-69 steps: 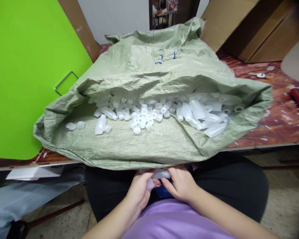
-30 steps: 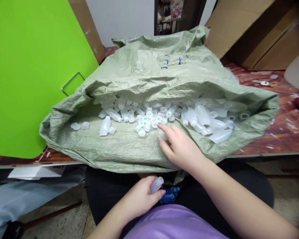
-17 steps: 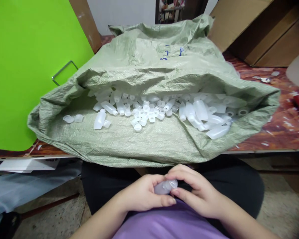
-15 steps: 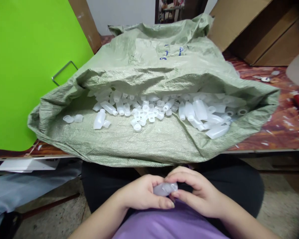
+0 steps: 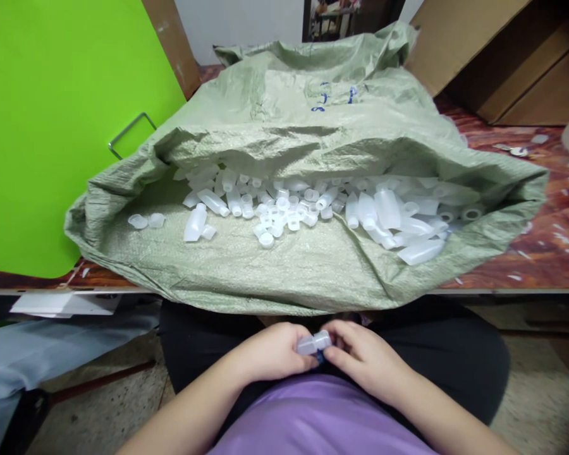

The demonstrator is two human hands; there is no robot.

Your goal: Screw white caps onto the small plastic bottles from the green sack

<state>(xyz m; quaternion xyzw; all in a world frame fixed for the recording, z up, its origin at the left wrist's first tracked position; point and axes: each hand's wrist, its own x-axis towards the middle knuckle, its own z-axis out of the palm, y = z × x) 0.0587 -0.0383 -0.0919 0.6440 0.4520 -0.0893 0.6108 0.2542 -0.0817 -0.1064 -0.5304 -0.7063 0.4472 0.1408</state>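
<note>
Over my lap, my left hand (image 5: 279,352) is closed round a small translucent plastic tube (image 5: 306,345). A clear cap-like piece (image 5: 322,339) sits at the tube's right end, in line with it. The fingers of my right hand (image 5: 363,359) are pinched at this piece, thumb below and forefinger above. Beyond my hands, the mouth of a pale green woven sack (image 5: 265,278) gapes toward me. Inside it lie several white translucent tubes (image 5: 387,208) and a heap of small caps (image 5: 282,218).
A bright green panel (image 5: 66,126) with a metal handle (image 5: 130,133) stands at left. Cardboard boxes (image 5: 469,44) are at the back right. The red-brown table (image 5: 545,253) bears white scraps. A grey-blue trouser leg (image 5: 76,347) of another person shows at lower left.
Both hands have moved slightly up toward the table. The tube's right end now shows the cap-like piece, and my right fingers have shifted round it. The view has turned slightly left.
</note>
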